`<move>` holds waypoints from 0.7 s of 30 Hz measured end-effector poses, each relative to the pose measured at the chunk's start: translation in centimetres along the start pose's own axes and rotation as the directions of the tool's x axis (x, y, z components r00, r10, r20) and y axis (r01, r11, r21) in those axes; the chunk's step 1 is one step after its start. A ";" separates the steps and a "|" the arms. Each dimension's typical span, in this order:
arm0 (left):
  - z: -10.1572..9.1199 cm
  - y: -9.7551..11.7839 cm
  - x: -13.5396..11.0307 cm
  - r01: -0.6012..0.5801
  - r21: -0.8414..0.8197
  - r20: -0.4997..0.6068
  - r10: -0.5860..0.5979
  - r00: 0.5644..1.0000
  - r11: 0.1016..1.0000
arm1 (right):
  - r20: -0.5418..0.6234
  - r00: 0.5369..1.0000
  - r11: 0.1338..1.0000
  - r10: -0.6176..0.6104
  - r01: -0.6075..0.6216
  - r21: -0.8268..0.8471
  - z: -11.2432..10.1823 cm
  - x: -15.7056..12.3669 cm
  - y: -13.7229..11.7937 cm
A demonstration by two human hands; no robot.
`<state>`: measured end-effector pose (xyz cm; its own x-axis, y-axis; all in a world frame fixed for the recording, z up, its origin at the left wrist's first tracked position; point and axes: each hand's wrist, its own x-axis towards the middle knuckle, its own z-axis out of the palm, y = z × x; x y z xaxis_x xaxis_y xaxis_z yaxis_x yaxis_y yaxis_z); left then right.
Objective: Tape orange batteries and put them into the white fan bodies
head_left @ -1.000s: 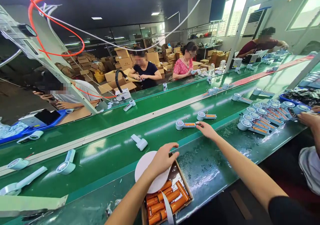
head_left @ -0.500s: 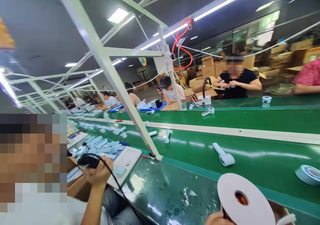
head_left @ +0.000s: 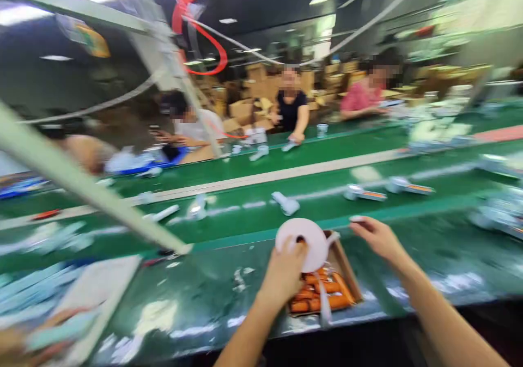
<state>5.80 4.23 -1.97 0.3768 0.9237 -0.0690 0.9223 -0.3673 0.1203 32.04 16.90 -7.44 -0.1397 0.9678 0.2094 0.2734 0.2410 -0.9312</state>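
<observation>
My left hand (head_left: 286,266) grips a white reel (head_left: 314,242), its fingers on the disc's face by the centre hole. The reel stands over the far side of a small cardboard box (head_left: 347,269). Several orange cylinders (head_left: 322,296) lie in that box, and a pale strip (head_left: 324,301) hangs across them. To the right of the box, my right hand (head_left: 378,239) is raised above the bench with thumb and fingers pinched on a small white piece (head_left: 357,219). Blur hides what exactly that piece is.
Beyond the bench runs a green conveyor belt (head_left: 245,214) with several pale-blue devices (head_left: 286,203) on it. A slanted white post (head_left: 102,193) rises at left, near a white tray (head_left: 118,280). A co-worker's hand (head_left: 53,334) shows there. More people sit across the belt.
My view has swung right and down. The reel now appears nearer the middle, above the box of orange cylinders, and my right hand has come into view. A co-worker across reaches to the belt.
</observation>
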 end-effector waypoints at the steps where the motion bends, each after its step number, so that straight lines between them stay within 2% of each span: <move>1: 0.1 -1.1 0.6 0.002 0.001 -0.016 -0.002 1.000 1.000 | -0.021 0.999 0.999 0.036 -0.037 -0.017 -2.1 -1.6 0.4; 3: 0.8 -3.1 1.4 -0.030 -0.002 -0.125 0.030 0.992 1.000 | -0.013 0.997 0.997 0.077 -0.077 -0.022 -3.9 -3.7 0.1; 5: 1.7 -4.0 1.0 -0.037 -0.018 -0.297 0.030 0.954 0.999 | 0.071 0.990 0.993 0.119 -0.120 0.006 -3.2 -4.9 -1.2; 6: 2.0 -4.0 0.4 -0.031 -0.033 -0.376 0.016 0.926 0.999 | 0.163 0.976 0.988 0.146 -0.152 0.029 -2.2 -5.6 -2.2; 8: 2.2 -3.1 -1.0 -0.022 -0.072 -0.477 -0.015 0.879 0.997 | 0.393 0.900 0.968 0.188 -0.238 0.083 0.3 -7.3 -4.5; 10: 2.1 -2.0 -2.0 -0.044 -0.130 -0.510 -0.029 0.859 0.991 | 0.567 0.807 0.956 0.166 -0.273 0.109 2.7 -9.4 -6.6; 12: 2.1 -1.6 -2.6 -0.055 -0.214 -0.532 -0.070 0.844 0.975 | 0.663 0.741 0.974 0.100 -0.209 0.087 4.1 -11.3 -8.1; 14: 2.1 -2.0 -3.2 -0.021 -0.321 -0.539 -0.165 0.826 0.947 | 0.738 0.674 0.998 0.030 -0.062 0.017 4.6 -12.4 -8.8; 16: 2.4 -3.0 -3.9 0.037 -0.414 -0.528 -0.273 0.804 0.910 | 0.811 0.585 0.997 -0.001 0.067 -0.047 4.3 -12.2 -8.8; 17: 2.6 -3.5 -4.3 0.065 -0.446 -0.519 -0.318 0.793 0.893 | 0.825 0.565 0.993 -0.001 0.098 -0.066 4.0 -11.6 -8.6; 18: 2.8 -3.8 -4.7 0.093 -0.471 -0.508 -0.356 0.784 0.877 | 0.810 0.587 0.989 0.009 0.112 -0.092 3.7 -10.7 -8.4; 19: 3.1 -4.0 -5.1 0.117 -0.493 -0.498 -0.390 0.775 0.862 | 0.759 0.650 0.983 0.030 0.120 -0.142 3.5 -9.6 -8.2; 21: 3.5 -3.9 -5.6 0.156 -0.538 -0.466 -0.447 0.763 0.828 | 0.573 0.818 0.924 0.052 0.177 -0.338 3.3 -6.9 -7.6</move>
<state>0.38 0.13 -5.55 -0.1648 0.9202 0.3551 0.7766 -0.1009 0.6219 27.79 8.10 -2.76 -0.6450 0.7626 -0.0484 0.5497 0.4191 -0.7227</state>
